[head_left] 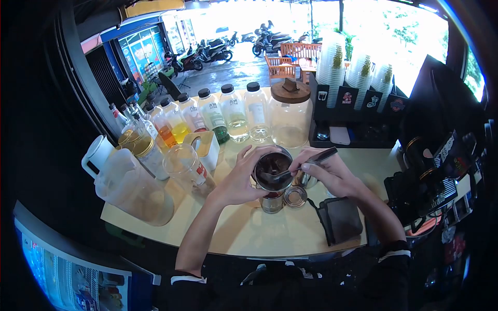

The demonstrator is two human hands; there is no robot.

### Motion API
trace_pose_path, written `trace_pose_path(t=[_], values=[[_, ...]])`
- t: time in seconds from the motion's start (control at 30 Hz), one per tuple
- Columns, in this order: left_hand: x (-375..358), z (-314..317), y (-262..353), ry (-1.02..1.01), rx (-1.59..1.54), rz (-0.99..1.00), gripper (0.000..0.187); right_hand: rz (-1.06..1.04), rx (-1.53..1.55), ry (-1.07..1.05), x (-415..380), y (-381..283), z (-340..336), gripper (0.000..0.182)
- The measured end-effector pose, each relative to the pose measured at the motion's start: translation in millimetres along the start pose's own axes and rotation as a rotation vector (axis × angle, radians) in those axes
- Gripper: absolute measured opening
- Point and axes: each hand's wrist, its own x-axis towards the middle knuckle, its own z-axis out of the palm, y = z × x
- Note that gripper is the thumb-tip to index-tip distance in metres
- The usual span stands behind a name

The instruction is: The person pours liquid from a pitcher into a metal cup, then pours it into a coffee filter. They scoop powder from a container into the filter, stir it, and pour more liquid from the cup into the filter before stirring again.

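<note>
My left hand [237,179] is wrapped round a metal cup [270,150], which is tilted so its opening faces me. Dark brown contents [270,165] line the inside. Between the fingers of my right hand [332,172] is a spoon [322,156] with a black handle, its metal end inside the cup. Directly below stands a small metal container [272,203], its top partly hidden by the cup. Beside it on the counter is a round metal piece [295,197], perhaps a lid. A folded dark cloth or pouch [340,220] lies near my right forearm.
On the left stand a clear plastic pitcher [132,189], a clear plastic tub [188,168] and a tissue box [206,147]. Several capped bottles [211,116] line the back beside a wooden-lidded jar [291,122]. A black cup rack [358,106] and dark equipment [425,166] are at right.
</note>
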Motion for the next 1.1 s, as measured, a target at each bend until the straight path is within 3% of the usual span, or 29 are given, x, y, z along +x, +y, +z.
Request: trace_pose_path(t=[0.47, 0.6, 0.7, 0.8, 0.87, 0.9, 0.93, 1.03, 1.1], values=[[-2, 2, 6, 0.003, 0.086, -0.001, 0.085, 0.049, 0.058, 0.028, 4, 9, -6, 0.02], [-4, 4, 4, 0.097, 0.143, -0.026, 0.081, -0.036, -0.097, -0.015, 1, 10, -1, 0.015], [-5, 8, 2, 0.147, 0.158, -0.064, 0.081, -0.101, 0.058, 0.144, -2, 0, 3, 0.008], [-8, 9, 4, 0.197, 0.196, -0.079, 0.081, -0.136, -0.086, 0.234, -4, -5, 1, 0.008], [-9, 10, 7, 0.22, 0.222, -0.08, 0.081, -0.353, -0.426, 0.318, -4, -1, 6, 0.008], [-9, 11, 9, 0.255, 0.25, -0.07, 0.08, -0.361, -0.474, 0.262, -7, 5, 8, 0.019], [-9, 13, 11, 0.289, 0.277, -0.059, 0.079, -0.36, -0.475, 0.264, -7, 11, 11, 0.019], [-9, 18, 14, 0.361, 0.333, -0.054, 0.079, -0.597, -0.783, 0.107, -10, 22, 17, 0.047], [-11, 21, 15, 0.39, 0.375, -0.065, 0.08, -0.603, -0.821, 0.077, -15, 19, 21, 0.046]])
